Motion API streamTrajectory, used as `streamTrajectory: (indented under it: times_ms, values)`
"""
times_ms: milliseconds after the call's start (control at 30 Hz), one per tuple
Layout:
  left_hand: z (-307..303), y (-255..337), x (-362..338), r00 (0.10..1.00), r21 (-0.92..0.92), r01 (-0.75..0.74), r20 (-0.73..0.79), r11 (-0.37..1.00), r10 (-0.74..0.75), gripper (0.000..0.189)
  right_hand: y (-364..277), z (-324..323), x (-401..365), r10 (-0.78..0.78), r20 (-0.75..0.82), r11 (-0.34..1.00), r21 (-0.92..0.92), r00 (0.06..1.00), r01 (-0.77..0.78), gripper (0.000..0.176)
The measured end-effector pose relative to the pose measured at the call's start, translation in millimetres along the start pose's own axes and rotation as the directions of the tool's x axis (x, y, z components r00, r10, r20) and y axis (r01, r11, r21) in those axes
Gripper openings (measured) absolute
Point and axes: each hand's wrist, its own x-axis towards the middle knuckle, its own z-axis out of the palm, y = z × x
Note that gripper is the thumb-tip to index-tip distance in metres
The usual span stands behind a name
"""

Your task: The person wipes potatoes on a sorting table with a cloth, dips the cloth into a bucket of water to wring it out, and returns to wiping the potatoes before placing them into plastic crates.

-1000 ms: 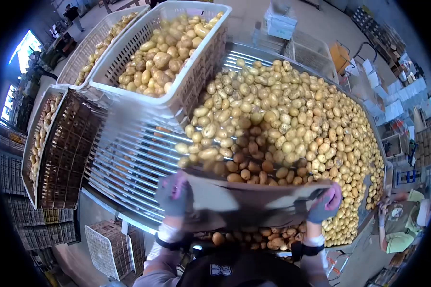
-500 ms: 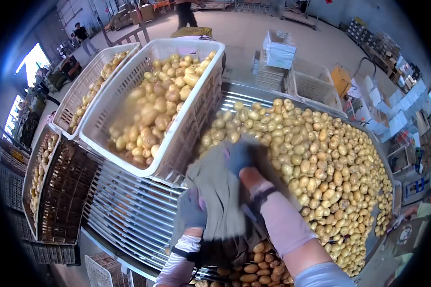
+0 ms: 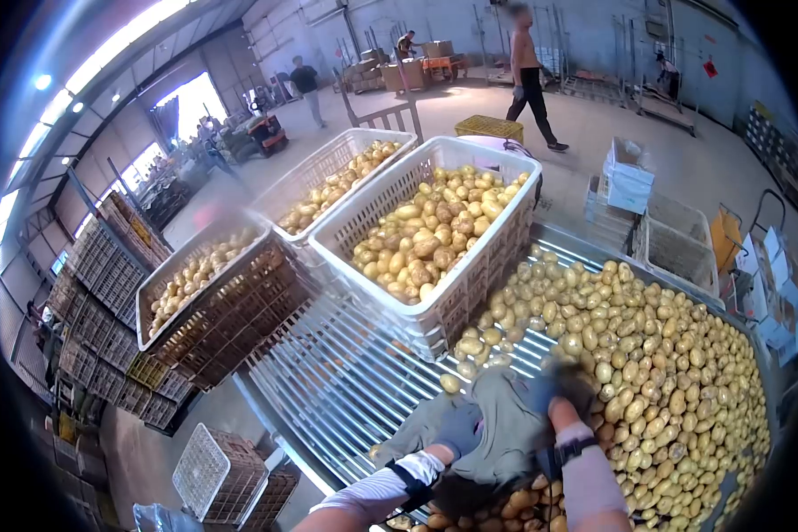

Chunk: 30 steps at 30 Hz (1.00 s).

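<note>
A crumpled grey-green cloth (image 3: 504, 434) lies over the metal roller table (image 3: 346, 417), at the edge of a heap of yellow-brown potatoes (image 3: 656, 355). My left hand (image 3: 459, 430), in a grey-blue glove, is closed on the cloth's left side. On the cloth's upper right part is my right hand (image 3: 548, 395), also gloved and closed on the fabric; its fingertips are smeared by motion. Below the cloth, browner potatoes (image 3: 514, 510) show at the bottom edge. A single potato (image 3: 450, 383) rests on the rollers just above my left hand.
A white plastic crate (image 3: 426, 310) of potatoes stands on the rollers ahead, with a second crate (image 3: 332, 191) and a third crate (image 3: 208, 284) to its left. Stacked crates (image 3: 106, 301) stand far left. Cardboard boxes (image 3: 629, 177) are at back right. A person (image 3: 525, 75) walks behind.
The view has tilted up and shifted left, showing more of the hall. Both hands stay on the cloth, which is bunched up more tightly and sits lower in view.
</note>
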Motion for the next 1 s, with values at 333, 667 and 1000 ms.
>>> streamTrajectory:
  times_ms: [333, 667, 1000]
  values:
    - [49.6, 87.0, -82.4, 0.726, -0.201, -0.526, 0.4, 0.827, 0.559, 0.063, -3.8, 54.2, -329.9, 0.294, -0.425, 0.93, 0.335, 0.856, -0.153, 0.073]
    - [70.0, 229.8, 167.1, 0.84, 0.418, -0.516, 0.42, 0.748, 0.344, 0.068, 158.2, 25.8, -199.0, 0.463, -0.759, 0.855, 0.246, 0.458, -0.457, 0.076]
    - [77.2, 94.9, 9.5, 0.653, 0.078, -0.695, 0.484, 0.715, 0.582, 0.056, 14.2, 81.6, -308.3, 0.338, -0.443, 0.934, 0.263, 0.83, -0.24, 0.087]
